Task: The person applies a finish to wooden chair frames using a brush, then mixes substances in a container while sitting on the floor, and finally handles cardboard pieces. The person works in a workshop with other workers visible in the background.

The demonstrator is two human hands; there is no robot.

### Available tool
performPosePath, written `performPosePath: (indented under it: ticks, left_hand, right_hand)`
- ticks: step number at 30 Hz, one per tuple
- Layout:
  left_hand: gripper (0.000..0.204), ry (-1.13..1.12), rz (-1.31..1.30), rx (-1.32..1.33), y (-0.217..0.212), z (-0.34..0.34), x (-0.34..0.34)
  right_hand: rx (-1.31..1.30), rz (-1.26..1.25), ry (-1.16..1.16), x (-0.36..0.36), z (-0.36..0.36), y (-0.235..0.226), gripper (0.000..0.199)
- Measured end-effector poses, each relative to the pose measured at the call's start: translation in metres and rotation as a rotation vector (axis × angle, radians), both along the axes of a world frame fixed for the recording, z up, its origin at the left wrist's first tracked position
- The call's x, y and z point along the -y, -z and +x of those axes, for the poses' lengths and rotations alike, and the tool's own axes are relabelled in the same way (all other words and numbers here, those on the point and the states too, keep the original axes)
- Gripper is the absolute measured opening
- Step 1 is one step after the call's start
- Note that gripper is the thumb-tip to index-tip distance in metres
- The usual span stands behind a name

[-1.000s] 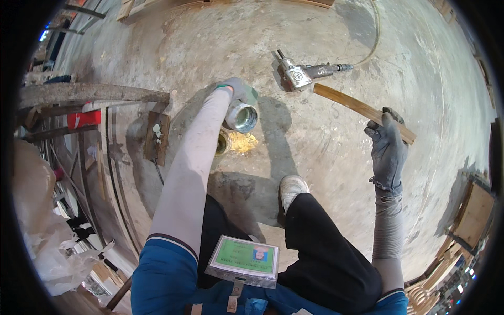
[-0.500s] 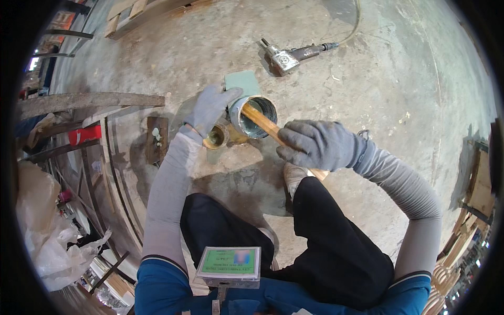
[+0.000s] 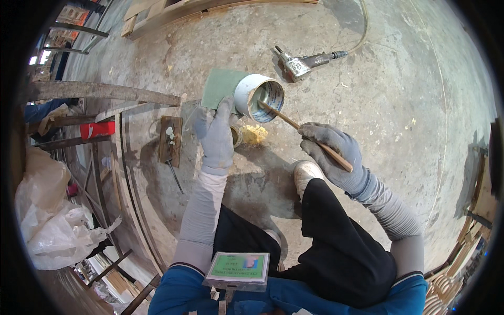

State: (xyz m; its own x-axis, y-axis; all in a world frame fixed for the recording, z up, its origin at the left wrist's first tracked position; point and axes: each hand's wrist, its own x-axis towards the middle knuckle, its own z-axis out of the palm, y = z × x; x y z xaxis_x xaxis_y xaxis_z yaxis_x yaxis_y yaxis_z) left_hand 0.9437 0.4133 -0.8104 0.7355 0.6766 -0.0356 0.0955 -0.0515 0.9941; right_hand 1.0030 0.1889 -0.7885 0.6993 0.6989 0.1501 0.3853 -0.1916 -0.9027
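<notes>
My right hand (image 3: 336, 155), in a grey glove, is closed round a flat wooden stick (image 3: 286, 119). The stick's far end reaches into a round white tub (image 3: 245, 93), which is tipped with its mouth to the right. Greyish paste or liquid coats the inside. A flat green board (image 3: 220, 84) lies against the tub's base. My gloved left hand (image 3: 215, 136) grips the board's near edge, thumb on top and the other fingers mostly hidden. Beside that hand stands a small tin (image 3: 236, 136), partly covered by it, next to a yellow patch (image 3: 254, 135) on the floor.
An air impact wrench (image 3: 302, 65) with a hose lies beyond the tub. To the left are a wooden block (image 3: 171, 139) with white blobs, a metal frame (image 3: 105, 92), a red object (image 3: 98, 129) and clear plastic sheeting (image 3: 58, 220). A wooden pallet (image 3: 173, 13) sits at the far edge.
The tub has tipped over to the right, showing its white side, and the green board has shifted left with my left hand. The stick has turned edge-on, its near end rising in my right hand.
</notes>
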Motion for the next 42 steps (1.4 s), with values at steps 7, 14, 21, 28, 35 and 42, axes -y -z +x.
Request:
performPosePath:
  ticks: [7,14,21,28,35,42]
  left_hand:
    - [0.024,-0.115,-0.173,0.061,0.005,-0.001,0.023]
    - [0.018,0.044,-0.16,-0.053,-0.01,0.0,-0.004]
    - [0.015,0.099,-0.337,0.135,-0.009,-0.001,-0.021]
    - [0.013,0.06,-0.382,0.184,-0.027,-0.005,-0.011]
    - [0.011,-0.073,-0.38,0.245,-0.026,-0.011,-0.004]
    - [0.013,-0.14,-0.431,0.238,-0.035,-0.012,-0.001]
  right_hand:
    - [-0.588,0.424,0.412,-0.005,0.009,-0.005,0.03]
    - [0.366,-0.046,-0.169,-0.017,0.016,-0.027,0.031]
    - [0.641,-0.187,-0.542,-0.013,-0.002,-0.042,0.036]
    - [0.572,-0.153,-0.428,-0.004,0.026,-0.064,0.035]
    - [0.492,-0.105,-0.394,-0.009,0.009,-0.062,0.026]
    - [0.555,-0.222,-0.49,-0.013,0.011,-0.075,0.03]
